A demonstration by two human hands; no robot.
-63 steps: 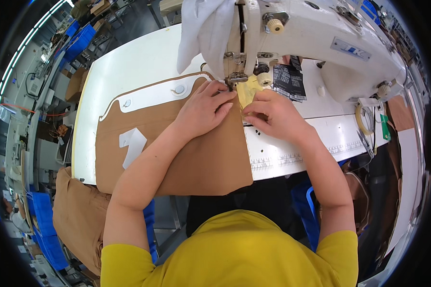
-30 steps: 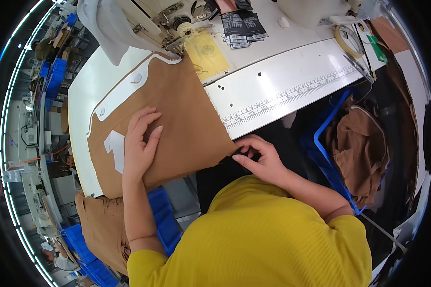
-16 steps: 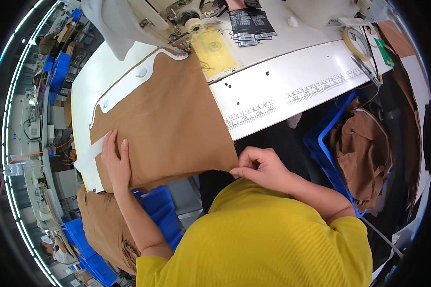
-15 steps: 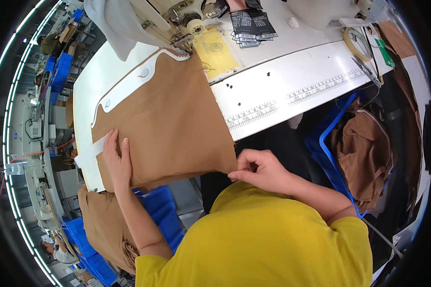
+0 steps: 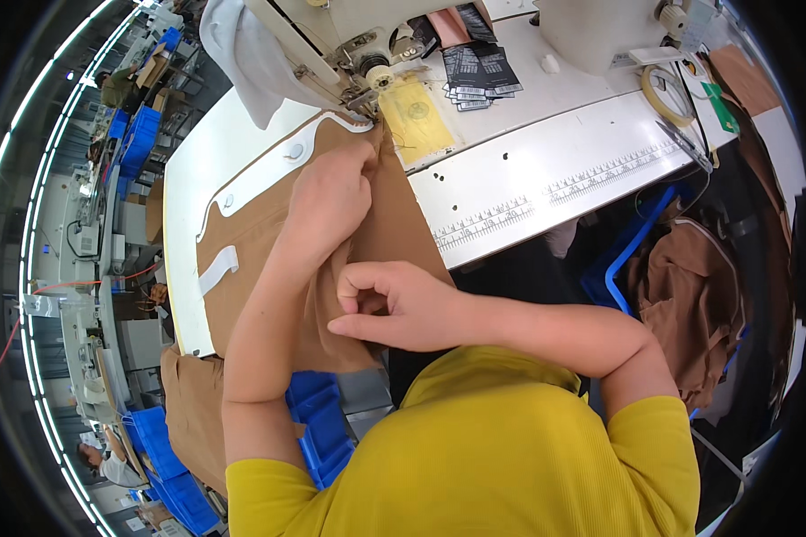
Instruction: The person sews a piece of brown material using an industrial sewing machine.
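A brown fabric panel [image 5: 269, 215] lies on the white sewing table, its far edge close to the sewing machine's needle area [image 5: 378, 79]. A white curved template [image 5: 264, 174] with round knobs rests along the panel's upper left edge. My left hand [image 5: 336, 192] is closed on the fabric just below the machine, its fingertips partly hidden by a fold. Below it, my right hand [image 5: 407, 306] curls thumb and forefinger in a pinch shape over the fabric; what is between them, if anything, I cannot make out. A white strip [image 5: 219, 268] lies on the panel's left side.
A ruler scale [image 5: 510, 213] runs along the table's front edge. Black tags [image 5: 482, 73], a yellow tape roll [image 5: 667, 94] and thread snips [image 5: 685, 143] sit farther back and right. Brown fabric fills a blue-rimmed bin [image 5: 620, 291] at right; more brown cloth [image 5: 192, 407] hangs lower left.
My left hand has moved from the panel's lower left up toward the machine. My right hand has shifted left, and the fabric beneath is now folded and bunched. The white strip now shows fully.
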